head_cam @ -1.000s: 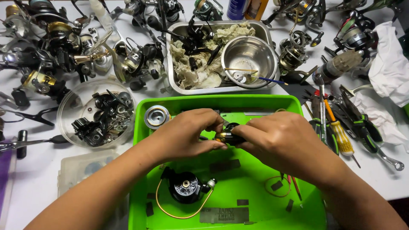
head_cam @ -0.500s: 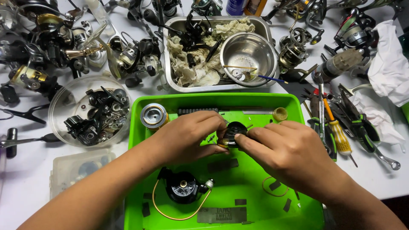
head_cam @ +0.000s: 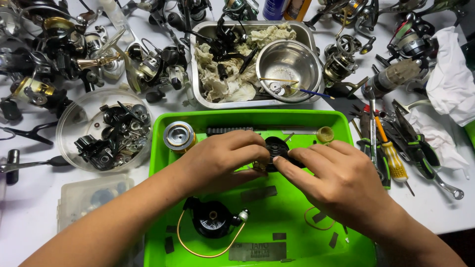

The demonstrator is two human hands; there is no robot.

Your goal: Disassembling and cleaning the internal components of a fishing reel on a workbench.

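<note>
Counter: white counter [head_cam: 29,198], crowded with fishing reels, green tray [head_cam: 257,118] up front.
Left hand [head_cam: 222,160]: fingers pinched on the black reel part [head_cam: 276,147], above the tray's middle.
Right hand [head_cam: 336,180]: fingertips closed on its other side.

This is a small repair workshop for fishing reels. The white surface [head_cam: 29,198] is crowded with dismantled spinning reels [head_cam: 59,44], a clear tub of black parts [head_cam: 106,133], a metal tray of oily rags [head_cam: 222,74], screwdrivers [head_cam: 391,153], pliers [head_cam: 420,148] and a green work tray [head_cam: 163,163].
</note>
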